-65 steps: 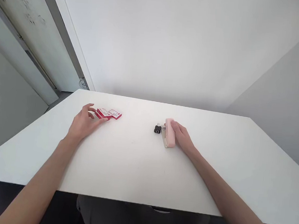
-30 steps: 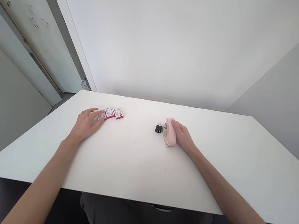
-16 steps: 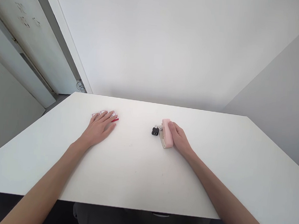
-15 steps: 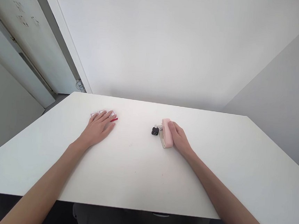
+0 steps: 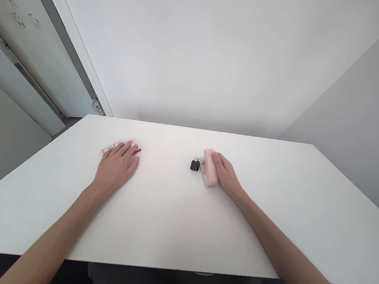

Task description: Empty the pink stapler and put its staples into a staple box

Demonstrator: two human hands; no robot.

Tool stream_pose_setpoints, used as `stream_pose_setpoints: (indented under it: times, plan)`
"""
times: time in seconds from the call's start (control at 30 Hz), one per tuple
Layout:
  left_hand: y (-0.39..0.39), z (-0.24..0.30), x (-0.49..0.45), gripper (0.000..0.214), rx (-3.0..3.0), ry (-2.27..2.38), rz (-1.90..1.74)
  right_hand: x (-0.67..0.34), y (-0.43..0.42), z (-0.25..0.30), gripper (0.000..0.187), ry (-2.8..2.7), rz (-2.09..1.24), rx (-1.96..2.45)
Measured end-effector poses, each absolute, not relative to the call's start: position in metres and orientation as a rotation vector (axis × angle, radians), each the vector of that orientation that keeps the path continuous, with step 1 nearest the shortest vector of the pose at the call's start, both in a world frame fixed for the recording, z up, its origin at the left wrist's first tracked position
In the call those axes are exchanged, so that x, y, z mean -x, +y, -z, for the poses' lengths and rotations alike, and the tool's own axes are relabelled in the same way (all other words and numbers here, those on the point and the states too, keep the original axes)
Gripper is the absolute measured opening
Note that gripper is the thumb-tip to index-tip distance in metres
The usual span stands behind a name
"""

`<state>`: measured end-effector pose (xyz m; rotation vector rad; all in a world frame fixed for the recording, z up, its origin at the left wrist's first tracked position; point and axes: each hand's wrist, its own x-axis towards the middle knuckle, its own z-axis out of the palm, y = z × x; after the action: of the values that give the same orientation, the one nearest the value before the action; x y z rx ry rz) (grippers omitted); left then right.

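A person sits at a wide, flat white table [image 5: 169,220] with both bare arms stretched out over it. The left hand [image 5: 115,171] lies palm down on the left part of the table. Its grip is spread: the fingers are straight and a little apart, and they pinch nothing. The fingertips [image 5: 119,151] rest on top of a short row of small, flat red-and-white cardboard boxes [image 5: 135,150]. The boxes lie side by side on the far side of the hand. Only their far edges and the red end of the right-most box peek out from under the fingers. I think I see three boxes, but the hand hides too much to be sure. The right hand [image 5: 225,176] lies near the middle of the table. Its grip is curled against the right side of a small, rounded pink plastic stapler [image 5: 210,167], with the fingers bent and touching it. The pink stapler lies flat on the table, with its long side running from near to far. A pale strip shows along its left edge. Just beside its far left end sits a small, lumpy black thing [image 5: 194,165]; I cannot tell what it is. The boxes and the pink stapler are well apart, with bare table between them. Behind the table stands a plain white wall [image 5: 200,50], and at the far left there is a pale door [image 5: 23,34].
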<state>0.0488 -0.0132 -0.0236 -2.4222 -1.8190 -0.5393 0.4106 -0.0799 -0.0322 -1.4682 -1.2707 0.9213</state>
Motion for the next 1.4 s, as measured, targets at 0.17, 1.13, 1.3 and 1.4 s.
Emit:
stream_pose_setpoints:
  times: [0.17, 1.13, 1.3, 1.4]
  plan:
    - [-0.017, 0.020, -0.050, 0.048, 2.363, -1.803, 0.593, -0.411, -0.080, 0.033, 0.059, -1.273, -0.925, 1.463]
    - [0.002, 0.027, -0.143, 0.043, 2.525, -1.627, 0.747, -0.407, -0.079, 0.029, 0.059, -1.300, -0.920, 1.434]
    - [0.014, 0.028, -0.114, 0.045, 2.316, -1.792, 0.753, -0.408, -0.084, 0.027, 0.050, -1.343, -1.000, 1.409]
    - [0.016, 0.030, -0.110, 0.046, 2.240, -1.862, 0.797, -0.408, -0.087, 0.028, 0.060, -1.389, -1.042, 1.363]
